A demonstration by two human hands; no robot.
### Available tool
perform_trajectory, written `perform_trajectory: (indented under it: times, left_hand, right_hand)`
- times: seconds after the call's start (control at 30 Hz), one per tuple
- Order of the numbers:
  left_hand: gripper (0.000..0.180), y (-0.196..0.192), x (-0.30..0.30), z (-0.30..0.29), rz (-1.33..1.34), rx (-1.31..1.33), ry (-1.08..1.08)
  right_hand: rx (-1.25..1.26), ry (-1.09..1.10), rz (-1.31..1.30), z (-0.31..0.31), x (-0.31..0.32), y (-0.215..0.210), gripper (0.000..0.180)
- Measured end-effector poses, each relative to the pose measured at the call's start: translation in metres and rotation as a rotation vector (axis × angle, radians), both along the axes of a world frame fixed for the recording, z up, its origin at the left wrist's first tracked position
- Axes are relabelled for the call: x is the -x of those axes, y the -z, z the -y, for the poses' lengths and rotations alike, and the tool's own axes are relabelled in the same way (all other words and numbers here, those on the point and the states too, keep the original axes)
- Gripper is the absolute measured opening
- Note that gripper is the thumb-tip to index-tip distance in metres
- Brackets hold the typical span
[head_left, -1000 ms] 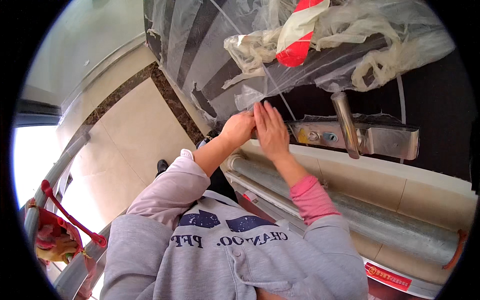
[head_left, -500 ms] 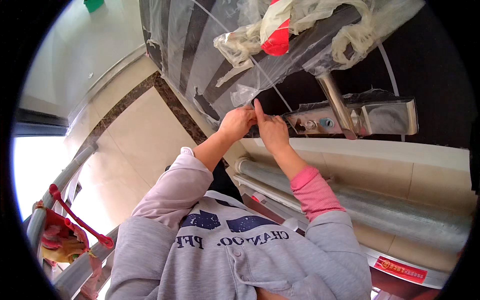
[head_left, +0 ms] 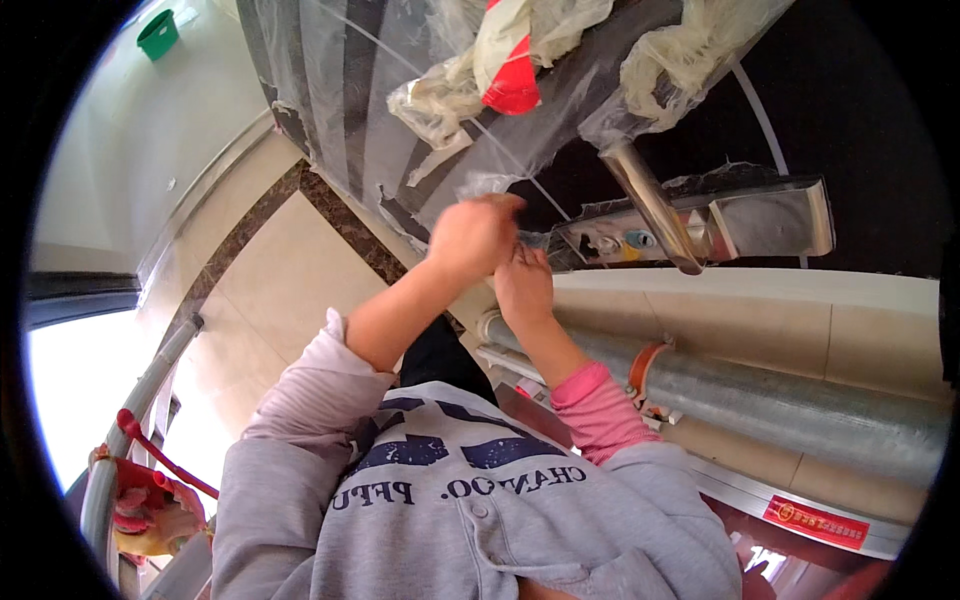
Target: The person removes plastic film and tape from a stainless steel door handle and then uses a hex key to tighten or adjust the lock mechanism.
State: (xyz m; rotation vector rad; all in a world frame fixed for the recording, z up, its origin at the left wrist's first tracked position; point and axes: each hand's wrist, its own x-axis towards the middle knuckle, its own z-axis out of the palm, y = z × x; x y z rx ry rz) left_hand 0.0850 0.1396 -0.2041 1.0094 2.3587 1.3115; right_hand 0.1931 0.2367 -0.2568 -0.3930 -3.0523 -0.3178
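A black door-like panel [head_left: 850, 140] stands in front of me, partly covered with clear plastic film [head_left: 375, 100] that is torn along its edges. A shiny metal plate [head_left: 780, 222] with a bar handle [head_left: 650, 205] is fixed on it. My left hand [head_left: 470, 238] is at the torn film left of the plate, closed and smeared by motion. Just below and right of it, touching or nearly so, is my right hand [head_left: 524, 288], its fingers curled in beside the plate's left end. What the fingers of either hand hold is hidden.
Bunched yellowish film with red-and-white tape [head_left: 512, 90] hangs on the panel. A thick grey pipe [head_left: 780, 385] with an orange clamp [head_left: 645, 370] runs along the right. At left are a metal rail [head_left: 150, 400] and a red cloth bundle [head_left: 150, 510]. A green container [head_left: 157, 35] is at upper left.
My left hand has risen slightly over the right. My right index finger, stretched out before, is now curled in. The whole view has shifted a little.
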Motion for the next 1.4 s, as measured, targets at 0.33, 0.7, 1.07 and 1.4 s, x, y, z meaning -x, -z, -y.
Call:
perform_trajectory:
  times: [0.33,0.7,1.07,1.4]
  left_hand:
    - [0.044,0.034,-0.031,-0.101,-0.155,0.737,0.396]
    - [0.017,0.039,-0.022,-0.075,-0.288,0.531,0.549]
    - [0.018,0.042,-0.026,-0.062,-0.297,0.477,0.58]
    - [0.017,0.074,-0.043,-0.044,-0.169,0.115,0.308]
  right_hand:
    - [0.557,0.093,0.039,0.008,0.014,-0.037,0.049]
    - [0.222,0.075,0.161,0.051,-0.014,0.014,0.057]
    - [0.397,-0.045,0.216,0.014,-0.095,-0.072,0.027]
    - [0.011,-0.441,0.267,-0.043,0.017,-0.078,0.051]
